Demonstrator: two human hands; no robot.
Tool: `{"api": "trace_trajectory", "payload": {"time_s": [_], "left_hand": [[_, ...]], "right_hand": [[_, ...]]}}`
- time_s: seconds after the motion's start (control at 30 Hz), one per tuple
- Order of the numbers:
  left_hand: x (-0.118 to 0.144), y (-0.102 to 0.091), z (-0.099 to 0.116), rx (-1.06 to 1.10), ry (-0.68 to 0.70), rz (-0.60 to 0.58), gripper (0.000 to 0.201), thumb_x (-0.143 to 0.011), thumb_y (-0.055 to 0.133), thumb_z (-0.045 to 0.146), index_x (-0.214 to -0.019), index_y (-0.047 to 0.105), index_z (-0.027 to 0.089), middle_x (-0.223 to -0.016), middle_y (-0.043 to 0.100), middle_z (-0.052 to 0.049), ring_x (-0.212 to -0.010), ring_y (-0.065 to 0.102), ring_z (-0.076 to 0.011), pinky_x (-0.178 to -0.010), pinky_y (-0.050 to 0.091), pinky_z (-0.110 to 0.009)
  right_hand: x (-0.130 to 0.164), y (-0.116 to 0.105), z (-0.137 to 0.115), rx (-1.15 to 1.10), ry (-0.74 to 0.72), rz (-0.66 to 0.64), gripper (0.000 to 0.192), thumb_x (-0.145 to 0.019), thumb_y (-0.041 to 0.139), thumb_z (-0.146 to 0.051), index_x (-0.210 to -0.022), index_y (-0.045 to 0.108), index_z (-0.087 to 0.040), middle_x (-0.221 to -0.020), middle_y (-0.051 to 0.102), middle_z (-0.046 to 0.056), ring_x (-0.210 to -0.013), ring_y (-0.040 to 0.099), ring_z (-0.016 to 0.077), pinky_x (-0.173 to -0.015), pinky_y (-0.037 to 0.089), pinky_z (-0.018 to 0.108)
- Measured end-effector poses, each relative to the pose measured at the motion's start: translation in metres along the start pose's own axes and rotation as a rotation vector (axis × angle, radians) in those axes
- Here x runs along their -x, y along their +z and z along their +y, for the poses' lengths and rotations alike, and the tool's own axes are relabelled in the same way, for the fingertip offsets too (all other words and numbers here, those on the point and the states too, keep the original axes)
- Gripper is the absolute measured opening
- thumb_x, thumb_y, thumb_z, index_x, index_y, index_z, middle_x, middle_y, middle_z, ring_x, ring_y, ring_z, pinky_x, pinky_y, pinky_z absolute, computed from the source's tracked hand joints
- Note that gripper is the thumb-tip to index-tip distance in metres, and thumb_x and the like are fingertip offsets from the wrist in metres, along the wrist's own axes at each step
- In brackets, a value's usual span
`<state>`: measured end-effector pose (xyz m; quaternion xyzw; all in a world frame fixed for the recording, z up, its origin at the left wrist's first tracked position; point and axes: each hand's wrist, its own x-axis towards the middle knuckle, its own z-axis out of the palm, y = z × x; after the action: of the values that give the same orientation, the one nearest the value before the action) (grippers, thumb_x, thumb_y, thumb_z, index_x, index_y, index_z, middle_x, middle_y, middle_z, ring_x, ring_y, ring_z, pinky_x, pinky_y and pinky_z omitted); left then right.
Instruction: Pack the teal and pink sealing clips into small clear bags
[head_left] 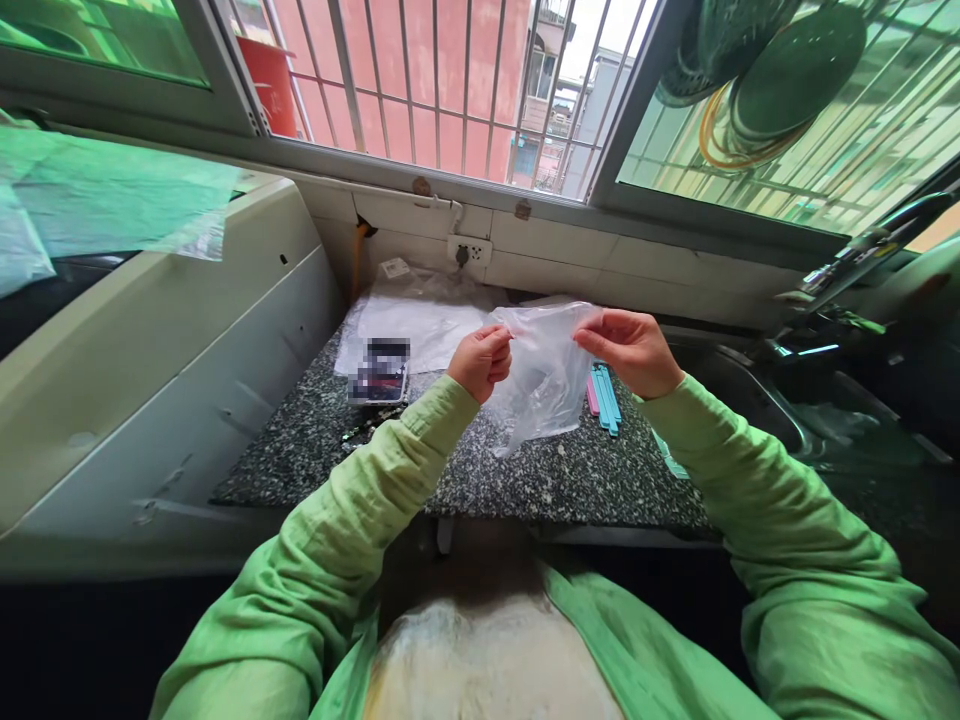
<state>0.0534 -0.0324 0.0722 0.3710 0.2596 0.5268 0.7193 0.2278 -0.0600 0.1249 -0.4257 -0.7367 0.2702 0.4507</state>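
A clear plastic bag (544,375) hangs between my hands above the speckled countertop (480,485). My left hand (482,362) is closed on its upper left corner, fingers curled into a fist. My right hand (632,350) pinches the upper right edge between thumb and fingers. Below the right hand lie blue bag sealing clips (605,398), with a pink clip (592,396) beside them. More clear plastic bags (420,315) are spread flat behind my left hand. A phone (388,370) with a blurred screen rests on them.
To the right is a sink (739,390) with a metal faucet (840,270). A pale appliance side (187,400) walls the left. A socket with a plug (470,252) sits under the barred window. Another pale blue-green clip (670,457) lies by my right forearm.
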Motion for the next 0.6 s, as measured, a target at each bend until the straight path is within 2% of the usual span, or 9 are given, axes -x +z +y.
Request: {"api": "trace_trajectory", "payload": {"time_s": [0.13, 0.3, 0.47, 0.53, 0.6], "left_hand": [[0.005, -0.013, 0.005, -0.166, 0.124, 0.056, 0.015, -0.068, 0.059, 0.023, -0.063, 0.052, 0.012, -0.035, 0.023, 0.012, -0.028, 0.018, 0.0001, -0.032, 0.009, -0.015], [0.01, -0.031, 0.029, -0.293, 0.287, 0.111, 0.018, -0.066, 0.063, 0.027, -0.061, 0.053, 0.014, -0.037, 0.028, 0.01, -0.031, 0.023, -0.0009, -0.032, 0.011, -0.016], [0.022, -0.04, 0.055, -0.377, 0.506, 0.067, 0.021, -0.065, 0.066, 0.036, -0.062, 0.056, 0.018, -0.04, 0.037, 0.006, -0.033, 0.029, -0.0038, -0.032, 0.015, -0.02], [0.033, -0.043, 0.061, -0.422, 0.605, 0.049, 0.017, -0.067, 0.065, 0.035, -0.067, 0.058, 0.02, -0.053, 0.05, 0.003, -0.037, 0.035, -0.0043, -0.033, 0.02, -0.022], [0.045, -0.045, 0.063, -0.493, 0.663, 0.004, 0.013, -0.07, 0.063, 0.033, -0.071, 0.058, 0.021, -0.061, 0.056, 0.002, -0.039, 0.039, -0.0047, -0.034, 0.024, -0.022]], "right_hand": [[0.003, -0.008, 0.005, 0.037, -0.046, 0.049, 0.018, -0.066, 0.065, -0.035, -0.064, 0.061, -0.017, -0.063, 0.055, -0.001, -0.06, 0.049, 0.0087, -0.059, 0.042, 0.027], [0.001, -0.015, 0.018, 0.112, -0.179, 0.147, 0.016, -0.067, 0.064, -0.033, -0.065, 0.061, -0.018, -0.062, 0.056, -0.002, -0.06, 0.052, 0.0088, -0.058, 0.045, 0.026], [0.006, -0.013, 0.014, 0.221, -0.305, 0.234, 0.006, -0.069, 0.062, -0.027, -0.071, 0.064, -0.022, -0.069, 0.058, -0.001, -0.064, 0.053, 0.0095, -0.057, 0.046, 0.025], [0.016, -0.011, 0.009, 0.281, -0.348, 0.272, 0.005, -0.071, 0.06, -0.024, -0.072, 0.065, -0.022, -0.071, 0.058, -0.001, -0.066, 0.054, 0.0101, -0.057, 0.046, 0.025], [0.029, -0.007, 0.007, 0.321, -0.374, 0.303, 0.006, -0.071, 0.059, -0.022, -0.072, 0.065, -0.023, -0.072, 0.058, -0.001, -0.066, 0.054, 0.0102, -0.058, 0.047, 0.026]]}}
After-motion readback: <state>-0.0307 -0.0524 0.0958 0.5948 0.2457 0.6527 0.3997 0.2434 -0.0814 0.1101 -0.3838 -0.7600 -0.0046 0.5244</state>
